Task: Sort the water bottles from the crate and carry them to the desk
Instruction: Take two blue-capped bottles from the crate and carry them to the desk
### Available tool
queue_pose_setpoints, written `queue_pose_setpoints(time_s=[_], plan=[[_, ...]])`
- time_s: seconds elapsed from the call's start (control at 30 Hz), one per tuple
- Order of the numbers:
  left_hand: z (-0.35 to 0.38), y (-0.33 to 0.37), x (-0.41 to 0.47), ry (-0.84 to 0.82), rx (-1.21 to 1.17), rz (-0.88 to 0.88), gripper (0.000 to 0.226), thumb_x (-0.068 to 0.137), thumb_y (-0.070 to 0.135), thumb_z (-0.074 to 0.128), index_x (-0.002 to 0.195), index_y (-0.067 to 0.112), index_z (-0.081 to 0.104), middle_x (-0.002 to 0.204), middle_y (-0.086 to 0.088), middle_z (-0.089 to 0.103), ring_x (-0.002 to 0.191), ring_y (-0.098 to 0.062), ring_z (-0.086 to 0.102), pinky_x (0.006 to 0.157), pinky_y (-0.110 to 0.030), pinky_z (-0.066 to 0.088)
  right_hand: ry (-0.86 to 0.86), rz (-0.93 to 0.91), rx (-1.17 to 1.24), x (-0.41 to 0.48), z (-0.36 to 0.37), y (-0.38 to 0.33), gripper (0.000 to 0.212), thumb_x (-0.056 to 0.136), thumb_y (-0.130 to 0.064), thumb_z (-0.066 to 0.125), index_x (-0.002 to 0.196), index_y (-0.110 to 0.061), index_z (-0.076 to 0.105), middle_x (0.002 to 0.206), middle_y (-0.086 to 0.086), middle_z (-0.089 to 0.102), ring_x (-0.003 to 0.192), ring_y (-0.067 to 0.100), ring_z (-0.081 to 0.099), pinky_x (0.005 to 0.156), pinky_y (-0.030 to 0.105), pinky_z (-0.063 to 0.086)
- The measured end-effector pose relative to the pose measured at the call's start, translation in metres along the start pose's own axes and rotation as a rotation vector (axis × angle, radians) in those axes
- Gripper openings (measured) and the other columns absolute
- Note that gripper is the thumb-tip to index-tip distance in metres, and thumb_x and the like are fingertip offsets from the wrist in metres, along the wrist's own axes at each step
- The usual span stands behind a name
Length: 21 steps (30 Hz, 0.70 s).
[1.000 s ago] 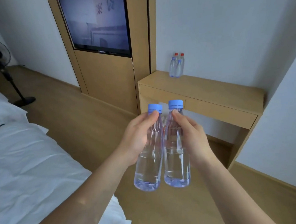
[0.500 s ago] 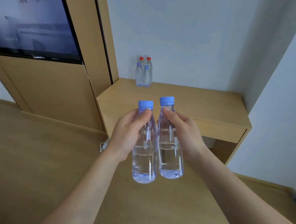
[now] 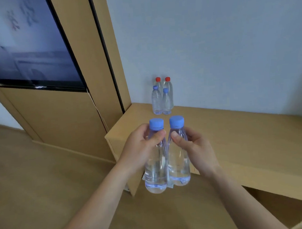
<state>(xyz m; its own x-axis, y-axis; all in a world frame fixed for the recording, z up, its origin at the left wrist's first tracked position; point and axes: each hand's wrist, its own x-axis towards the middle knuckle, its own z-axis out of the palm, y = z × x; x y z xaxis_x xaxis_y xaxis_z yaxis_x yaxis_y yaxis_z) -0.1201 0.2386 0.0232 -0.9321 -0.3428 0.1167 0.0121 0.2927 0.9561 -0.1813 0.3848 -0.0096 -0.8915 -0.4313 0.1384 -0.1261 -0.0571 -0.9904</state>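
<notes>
My left hand (image 3: 140, 149) grips a clear blue-capped water bottle (image 3: 155, 174) by its neck. My right hand (image 3: 195, 147) grips a second blue-capped bottle (image 3: 179, 166) the same way. Both bottles hang upright, side by side and touching, in front of the near left corner of the wooden desk (image 3: 238, 144). At the desk's back left corner, against the wall, stand several bottles: two with blue caps (image 3: 161, 101) in front and two with red caps (image 3: 163, 83) behind. The crate is out of sight.
A wall-mounted screen (image 3: 25, 44) sits in a wooden panel (image 3: 57, 121) to the left of the desk. Wooden floor (image 3: 34, 176) spreads to the left and below. A white wall (image 3: 213, 47) backs the desk.
The view has closed in on the desk, which now looks larger and nearer. The bed and fan have dropped out of view. Both hands keep the same grip on their bottles.
</notes>
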Motion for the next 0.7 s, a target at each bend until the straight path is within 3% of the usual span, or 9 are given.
queue_pose_setpoints(time_s=[0.1, 0.23, 0.3, 0.4, 0.5, 0.57, 0.7], plan=[[0.001, -0.018, 0.070, 0.036, 0.053, -0.028, 0.016, 0.083, 0.028, 0.067, 0.095, 0.018, 0.063, 0.091, -0.002, 0.068, 0.084, -0.012, 0.060, 0.085, -0.033, 0.045, -0.017, 0.013, -0.007, 0.070, -0.002, 0.022, 0.012, 0.082, -0.026, 0.068, 0.094, -0.024, 0.071, 0.083, -0.011, 0.074, 0.079, 0.001, 0.067, 0.069, 0.014, 0.047], [0.005, -0.032, 0.157, 0.034, 0.135, -0.079, 0.020, 0.081, 0.023, 0.069, 0.100, 0.020, 0.062, 0.103, -0.002, 0.070, 0.093, -0.013, 0.063, 0.086, -0.030, 0.047, -0.032, 0.046, -0.050, 0.160, -0.008, 0.043, 0.016, 0.080, -0.027, 0.071, 0.095, -0.032, 0.068, 0.090, -0.010, 0.073, 0.086, 0.002, 0.067, 0.078, 0.025, 0.049], [0.007, -0.040, 0.197, 0.052, 0.168, -0.088, 0.019, 0.080, 0.022, 0.070, 0.097, 0.025, 0.061, 0.101, 0.000, 0.070, 0.094, -0.014, 0.063, 0.085, -0.029, 0.047, -0.038, 0.038, -0.098, 0.201, -0.012, 0.055, 0.014, 0.078, -0.029, 0.071, 0.087, -0.039, 0.067, 0.091, -0.011, 0.072, 0.090, 0.006, 0.067, 0.082, 0.030, 0.051], [0.008, -0.061, 0.249, 0.069, 0.181, -0.122, 0.016, 0.079, 0.021, 0.071, 0.089, 0.030, 0.062, 0.096, 0.000, 0.070, 0.091, -0.017, 0.063, 0.083, -0.029, 0.048, -0.032, 0.031, -0.147, 0.251, -0.011, 0.071, 0.019, 0.080, -0.024, 0.069, 0.077, -0.042, 0.064, 0.088, -0.014, 0.068, 0.085, -0.002, 0.063, 0.079, 0.027, 0.049], [0.009, -0.086, 0.304, 0.030, 0.225, -0.143, 0.016, 0.077, 0.025, 0.073, 0.091, 0.020, 0.066, 0.092, -0.007, 0.070, 0.085, -0.022, 0.061, 0.081, -0.038, 0.049, 0.016, 0.043, -0.231, 0.299, -0.008, 0.093, 0.021, 0.078, -0.029, 0.070, 0.081, -0.048, 0.060, 0.098, -0.020, 0.061, 0.094, 0.000, 0.059, 0.080, 0.025, 0.044], [0.009, -0.103, 0.339, -0.007, 0.263, -0.139, 0.023, 0.076, 0.026, 0.072, 0.096, 0.016, 0.067, 0.093, -0.006, 0.069, 0.084, -0.021, 0.060, 0.078, -0.036, 0.048, 0.076, 0.052, -0.311, 0.328, -0.005, 0.111, 0.019, 0.072, -0.040, 0.069, 0.091, -0.039, 0.067, 0.100, -0.017, 0.063, 0.097, 0.010, 0.059, 0.083, 0.029, 0.045], [0.005, -0.129, 0.399, -0.049, 0.306, -0.140, 0.015, 0.075, 0.029, 0.073, 0.083, 0.020, 0.064, 0.074, -0.002, 0.061, 0.066, -0.015, 0.050, 0.062, -0.029, 0.042, 0.195, 0.154, -0.320, 0.375, 0.002, 0.132, 0.022, 0.075, -0.027, 0.072, 0.097, -0.025, 0.071, 0.104, -0.008, 0.065, 0.082, -0.001, 0.056, 0.075, 0.021, 0.042]])
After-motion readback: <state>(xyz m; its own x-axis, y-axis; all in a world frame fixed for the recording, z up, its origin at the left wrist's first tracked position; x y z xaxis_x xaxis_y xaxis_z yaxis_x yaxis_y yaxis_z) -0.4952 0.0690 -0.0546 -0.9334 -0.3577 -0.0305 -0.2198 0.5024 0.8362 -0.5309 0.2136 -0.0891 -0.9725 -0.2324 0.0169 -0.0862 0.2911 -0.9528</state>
